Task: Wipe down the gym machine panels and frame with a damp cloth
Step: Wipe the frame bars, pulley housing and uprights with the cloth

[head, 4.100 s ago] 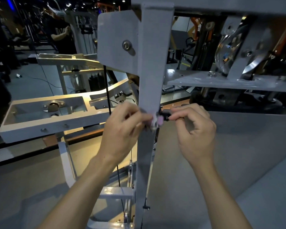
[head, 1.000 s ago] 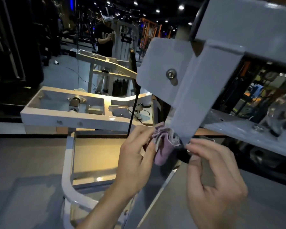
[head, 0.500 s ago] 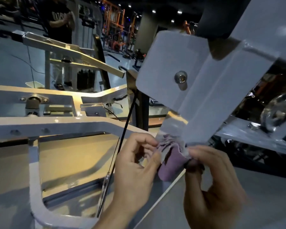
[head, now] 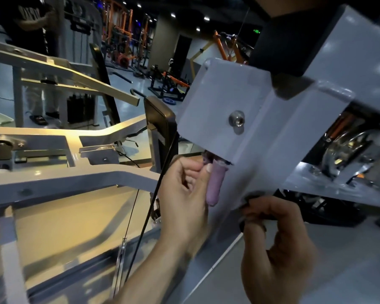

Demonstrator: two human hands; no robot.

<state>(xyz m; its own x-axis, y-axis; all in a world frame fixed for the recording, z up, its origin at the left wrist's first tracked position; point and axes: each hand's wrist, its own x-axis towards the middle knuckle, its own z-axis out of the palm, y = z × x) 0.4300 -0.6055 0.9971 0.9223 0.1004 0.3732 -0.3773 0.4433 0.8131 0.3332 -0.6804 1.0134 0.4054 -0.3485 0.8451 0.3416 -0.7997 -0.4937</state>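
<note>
A small pinkish-purple cloth (head: 215, 183) hangs just under the lower edge of the white metal panel (head: 208, 110), which carries a bolt (head: 236, 120). My left hand (head: 184, 194) pinches the cloth's top end between thumb and fingers against the slanted white frame post (head: 270, 154). To the right of the post, my right hand (head: 274, 242) has its fingers curled around a dark part at the post's edge; what it grips is mostly hidden.
A black cable (head: 156, 194) runs down just left of my left hand. White frame arms (head: 64, 181) spread to the left. A chrome pulley (head: 347, 150) sits behind the post at right. Other machines and a standing person (head: 35, 23) fill the background.
The cloth has moved up the post to the panel's lower edge and now hangs long and narrow from my left hand. My right hand has dropped lower and let go of the cloth.
</note>
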